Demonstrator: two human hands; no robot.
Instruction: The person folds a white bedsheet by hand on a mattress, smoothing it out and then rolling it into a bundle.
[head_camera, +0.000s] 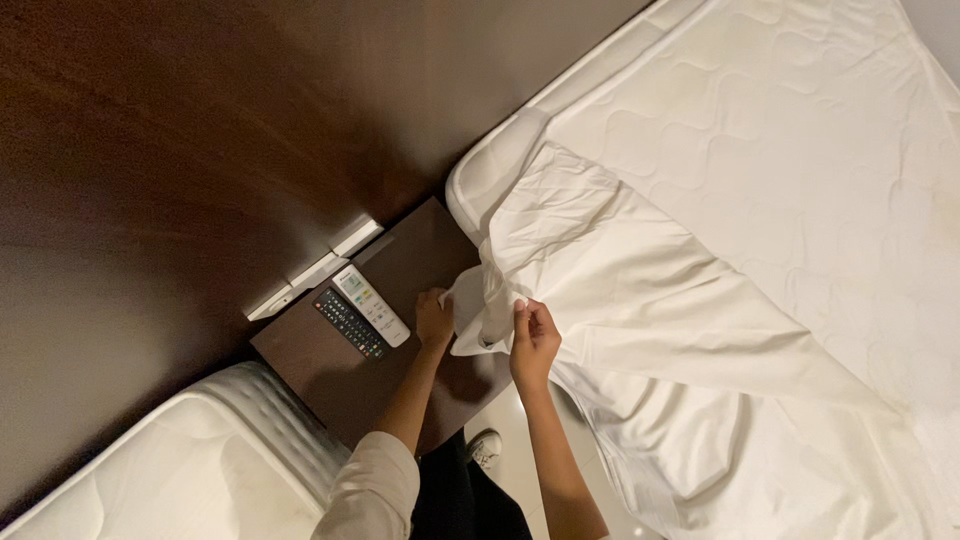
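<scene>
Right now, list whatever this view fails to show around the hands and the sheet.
- Left hand fingertips: head view, buried in the white sheet corner.
- Mattress far end: cut off by the frame edges.
- Remote controls buttons: too small to read.
- Nightstand front: hidden behind the left forearm.

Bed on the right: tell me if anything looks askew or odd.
The white sheet lies rumpled, bunched at the corner in both hands, leaving the quilted mattress bare. Nothing looks damaged or spilled.
</scene>
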